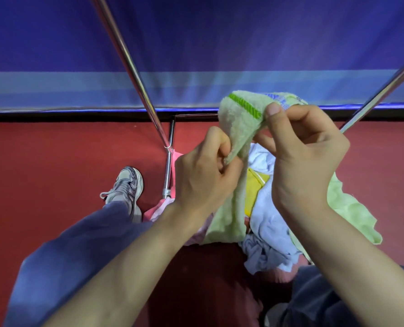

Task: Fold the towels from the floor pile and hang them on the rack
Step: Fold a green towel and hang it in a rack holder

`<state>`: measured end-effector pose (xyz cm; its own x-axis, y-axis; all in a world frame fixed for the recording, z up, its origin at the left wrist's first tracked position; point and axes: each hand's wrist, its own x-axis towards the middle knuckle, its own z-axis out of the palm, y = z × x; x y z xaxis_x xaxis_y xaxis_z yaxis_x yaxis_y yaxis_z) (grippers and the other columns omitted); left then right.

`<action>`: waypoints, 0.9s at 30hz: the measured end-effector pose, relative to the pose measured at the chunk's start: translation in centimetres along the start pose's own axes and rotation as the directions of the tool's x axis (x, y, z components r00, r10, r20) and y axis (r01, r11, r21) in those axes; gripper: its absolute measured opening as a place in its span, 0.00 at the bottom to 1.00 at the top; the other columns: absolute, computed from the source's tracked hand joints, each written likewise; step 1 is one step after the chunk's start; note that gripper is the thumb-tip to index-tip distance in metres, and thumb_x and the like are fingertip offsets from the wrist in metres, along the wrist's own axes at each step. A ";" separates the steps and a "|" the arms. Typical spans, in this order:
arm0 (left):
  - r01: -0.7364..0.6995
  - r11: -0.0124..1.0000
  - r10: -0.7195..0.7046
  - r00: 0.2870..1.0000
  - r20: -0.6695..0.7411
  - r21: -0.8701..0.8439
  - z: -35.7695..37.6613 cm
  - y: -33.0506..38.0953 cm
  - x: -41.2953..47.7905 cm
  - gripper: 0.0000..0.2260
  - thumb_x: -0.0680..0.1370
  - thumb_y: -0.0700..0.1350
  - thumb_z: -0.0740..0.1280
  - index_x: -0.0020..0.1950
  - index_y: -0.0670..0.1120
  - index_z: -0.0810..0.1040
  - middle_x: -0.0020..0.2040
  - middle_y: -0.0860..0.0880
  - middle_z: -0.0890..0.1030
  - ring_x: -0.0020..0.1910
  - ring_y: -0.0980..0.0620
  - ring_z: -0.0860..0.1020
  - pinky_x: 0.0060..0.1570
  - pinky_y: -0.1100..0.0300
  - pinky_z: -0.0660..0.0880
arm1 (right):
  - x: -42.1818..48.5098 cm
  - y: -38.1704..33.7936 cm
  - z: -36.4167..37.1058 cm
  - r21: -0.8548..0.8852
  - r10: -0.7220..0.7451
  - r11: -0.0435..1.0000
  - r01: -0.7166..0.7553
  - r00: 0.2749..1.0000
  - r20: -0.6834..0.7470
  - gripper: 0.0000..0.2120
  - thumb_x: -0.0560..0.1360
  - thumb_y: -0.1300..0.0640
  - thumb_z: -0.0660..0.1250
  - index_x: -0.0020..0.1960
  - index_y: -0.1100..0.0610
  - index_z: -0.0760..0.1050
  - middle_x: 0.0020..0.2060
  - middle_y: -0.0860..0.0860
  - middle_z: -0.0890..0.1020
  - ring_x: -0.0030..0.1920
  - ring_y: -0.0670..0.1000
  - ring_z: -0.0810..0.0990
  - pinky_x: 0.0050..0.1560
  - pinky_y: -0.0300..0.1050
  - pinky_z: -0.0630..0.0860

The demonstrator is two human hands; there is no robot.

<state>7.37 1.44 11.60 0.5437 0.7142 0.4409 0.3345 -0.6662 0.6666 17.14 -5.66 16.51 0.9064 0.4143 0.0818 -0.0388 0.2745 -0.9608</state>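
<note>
The pile of towels (267, 232) lies on the red floor (54, 161) between the person's legs. It holds a white towel (264, 223), a yellow one (253, 187) and a pink one (159, 210) at its left edge.

Above the pile, both hands hold up a light green towel (238, 119) with a bright green stripe near its top edge. The left hand (203, 178) has its grip clamped on the towel, fingers curled round a fold of the cloth over the pile's left half. The right hand (302, 159) also has its grip closed on the towel, pinching the striped top edge with the thumb (273, 112) pressed against the cloth, over the pile's far side. Between the two hands the towel arches up. One part hangs down from the left hand onto the pile. Another part falls behind the right wrist and spreads over the pile's right edge.

A metal rack pole (135, 74) slants down to a joint just left of the pile's far end, and a second pole (380, 93) slants up to the right of the pile. A grey shoe (127, 187) and a blue trouser leg (78, 251) are left of the pile. A blue wall (196, 43) stands beyond it.
</note>
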 end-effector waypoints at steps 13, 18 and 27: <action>0.075 0.989 -0.052 0.984 0.173 -0.128 -0.5 -1.0 0.8 0.12 0.74 0.54 0.67 0.44 0.46 0.76 0.38 0.52 0.79 0.36 0.51 0.77 0.37 0.51 0.76 | 1.1 0.8 -0.4 0.010 0.186 0.982 -0.187 0.982 0.042 0.13 0.79 0.65 0.67 0.36 0.61 0.71 0.23 0.47 0.72 0.27 0.48 0.69 0.37 0.49 0.79; 0.600 0.645 -0.387 0.791 0.474 -0.474 -1.5 -1.8 3.0 0.14 0.79 0.47 0.71 0.60 0.41 0.78 0.53 0.50 0.84 0.52 0.57 0.82 0.54 0.62 0.77 | 1.9 0.4 -0.5 0.081 0.288 0.950 -0.302 0.946 0.151 0.14 0.81 0.64 0.62 0.37 0.60 0.69 0.20 0.42 0.71 0.22 0.43 0.70 0.33 0.41 0.74; 0.542 0.479 -0.172 0.829 0.531 -0.691 -2.7 -1.0 3.8 0.12 0.74 0.38 0.72 0.58 0.42 0.81 0.53 0.46 0.85 0.53 0.49 0.81 0.55 0.56 0.78 | 3.2 0.1 -1.5 0.071 0.286 0.951 -0.302 0.942 0.176 0.13 0.81 0.62 0.64 0.38 0.58 0.72 0.33 0.58 0.64 0.31 0.50 0.65 0.31 0.41 0.74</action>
<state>7.08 5.41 14.23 0.8025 0.5928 -0.0684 -0.0770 0.2166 0.9732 20.69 -5.61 16.32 0.7690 0.6211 -0.1513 -0.3405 0.1976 -0.9192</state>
